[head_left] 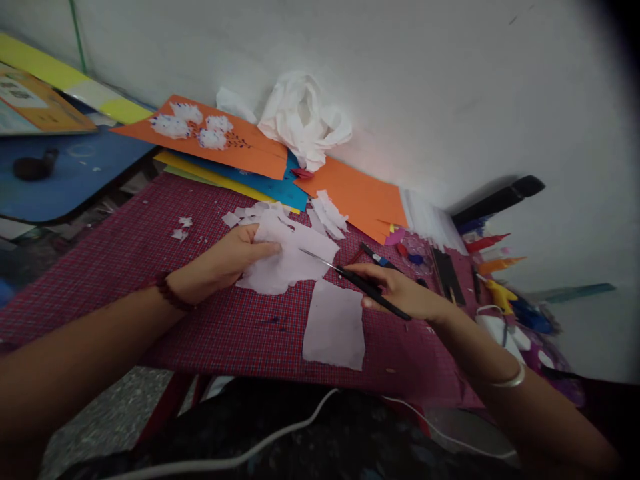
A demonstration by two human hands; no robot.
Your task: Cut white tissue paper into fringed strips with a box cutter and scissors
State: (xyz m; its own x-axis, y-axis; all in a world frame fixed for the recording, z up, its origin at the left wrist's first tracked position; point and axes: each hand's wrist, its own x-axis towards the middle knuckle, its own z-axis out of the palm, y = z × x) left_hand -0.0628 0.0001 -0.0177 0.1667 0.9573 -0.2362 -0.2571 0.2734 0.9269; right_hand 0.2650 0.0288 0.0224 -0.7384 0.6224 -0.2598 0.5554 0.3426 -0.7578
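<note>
My left hand [243, 252] pinches the left side of a thin white sheet of tissue paper [295, 257], thumb on top. In my right hand [395, 288] is a pair of scissors [367, 287] with black handles; its metal blades point left and lie over the right part of the sheet. Whether the blades are biting into the paper, I cannot tell. A separate rectangular tissue piece [334, 327] with ragged edges rests flat on the checked tablecloth [240, 337] below the scissors. Torn tissue strips [327, 215] lie just beyond the held sheet.
An orange sheet with white tissue flowers [213, 139] lies on coloured papers at the back, beside a crumpled white tissue bundle [305, 117]. Another orange sheet [357, 197] is near the wall. Pens, tubes and a yellow bottle [501, 297] crowd the right edge. A blue table [95, 167] stands left.
</note>
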